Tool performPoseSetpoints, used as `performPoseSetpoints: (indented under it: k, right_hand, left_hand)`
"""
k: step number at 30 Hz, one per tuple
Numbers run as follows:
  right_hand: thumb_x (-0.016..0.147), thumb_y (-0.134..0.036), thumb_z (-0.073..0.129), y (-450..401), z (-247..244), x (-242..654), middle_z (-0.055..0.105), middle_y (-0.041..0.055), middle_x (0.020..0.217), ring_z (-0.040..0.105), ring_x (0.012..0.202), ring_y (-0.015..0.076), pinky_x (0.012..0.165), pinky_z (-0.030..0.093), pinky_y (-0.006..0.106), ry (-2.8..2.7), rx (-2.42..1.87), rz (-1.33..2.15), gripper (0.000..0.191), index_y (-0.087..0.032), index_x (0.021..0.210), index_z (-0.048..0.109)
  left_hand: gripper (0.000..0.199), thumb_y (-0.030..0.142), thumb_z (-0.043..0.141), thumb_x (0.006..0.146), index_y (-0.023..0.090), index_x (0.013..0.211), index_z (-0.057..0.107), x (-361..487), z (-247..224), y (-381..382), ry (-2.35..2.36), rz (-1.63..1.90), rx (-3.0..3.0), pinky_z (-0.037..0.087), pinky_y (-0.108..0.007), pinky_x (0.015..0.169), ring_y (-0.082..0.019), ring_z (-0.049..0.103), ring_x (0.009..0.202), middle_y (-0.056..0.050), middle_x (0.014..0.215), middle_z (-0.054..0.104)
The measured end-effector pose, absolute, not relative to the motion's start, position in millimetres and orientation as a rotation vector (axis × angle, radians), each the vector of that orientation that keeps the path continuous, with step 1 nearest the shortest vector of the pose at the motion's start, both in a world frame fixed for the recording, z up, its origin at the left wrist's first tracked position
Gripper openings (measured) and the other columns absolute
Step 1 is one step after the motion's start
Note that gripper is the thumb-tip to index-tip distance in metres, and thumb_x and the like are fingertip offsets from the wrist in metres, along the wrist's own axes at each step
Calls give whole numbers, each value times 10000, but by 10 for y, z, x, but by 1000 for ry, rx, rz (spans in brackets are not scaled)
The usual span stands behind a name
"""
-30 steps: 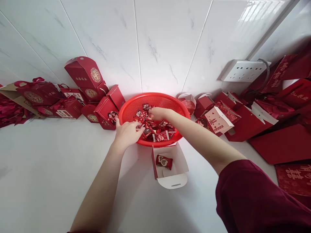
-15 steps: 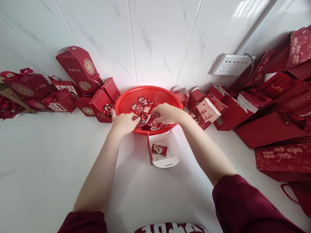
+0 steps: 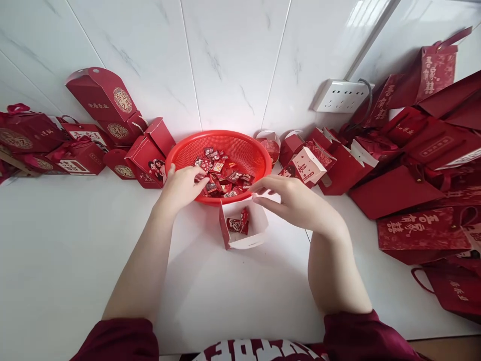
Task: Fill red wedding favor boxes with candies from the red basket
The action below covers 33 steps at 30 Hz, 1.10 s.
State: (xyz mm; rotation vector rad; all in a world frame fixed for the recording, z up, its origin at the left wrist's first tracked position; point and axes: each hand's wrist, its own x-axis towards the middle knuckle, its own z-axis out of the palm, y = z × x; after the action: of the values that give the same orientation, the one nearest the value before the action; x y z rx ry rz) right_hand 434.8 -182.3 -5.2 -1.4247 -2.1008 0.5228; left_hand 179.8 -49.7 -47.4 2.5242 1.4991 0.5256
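Fingers (image 3: 272,185) parted, your right hand (image 3: 295,200) hovers at the box's (image 3: 248,243) one o'clock; your left hand (image 3: 178,188), grip unclear, covers the basket's (image 3: 246,150) eight.

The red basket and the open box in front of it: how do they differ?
The red basket is rounded and larger; the open box is smaller, with straight sides. The basket's wall is full of small holes; the box's looks solid. The basket holds a heap of wrapped packets; the box holds only a couple. Both are open-topped.
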Motion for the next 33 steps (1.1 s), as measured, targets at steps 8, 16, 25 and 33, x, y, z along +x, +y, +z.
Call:
performPoseSetpoints:
  k: [8, 16, 25, 33]
  right_hand:
    - [960, -319, 554, -1925, 73, 4594, 727, 33, 1047, 682, 945, 212, 823, 559, 374, -2034, -1431, 603, 165, -268, 1038, 689]
    - [969, -309, 521, -1773, -16, 4609, 735, 23, 1016, 681, 907, 193, 788, 545, 334, -2035, -1530, 574, 183, -247, 997, 691]
    - [972, -115, 482, -187, -169, 4309, 704, 100, 1220, 635, 1129, 227, 960, 472, 304, -2426, -1849, 407, 275, -161, 1112, 713]
    - [975, -362, 598, 662, -570, 3989, 618, 91, 1259, 638, 1059, 224, 898, 559, 426, -2575, -2034, 561, 320, -178, 1236, 612]
  left_hand:
    - [200, 370, 536, 919, 220, 816, 619, 2060, -129, -1036, 901, 346, 2454, 469, -286, 754, -164, 610, 817, -7, 939, 659]
    - [232, 237, 511, 876, 298, 972, 713, 1975, -54, -1227, 1028, 29, 2510, 445, -273, 676, -176, 624, 890, 2, 1227, 577]
    - [256, 261, 547, 874, 272, 1067, 715, 1953, -45, -1130, 993, -25, 2474, 449, -282, 708, -189, 625, 937, -15, 1204, 611]
    - [367, 245, 584, 862, 299, 1220, 644, 1891, -92, -1078, 967, -48, 2434, 459, -292, 814, -196, 598, 1055, -5, 1223, 592]
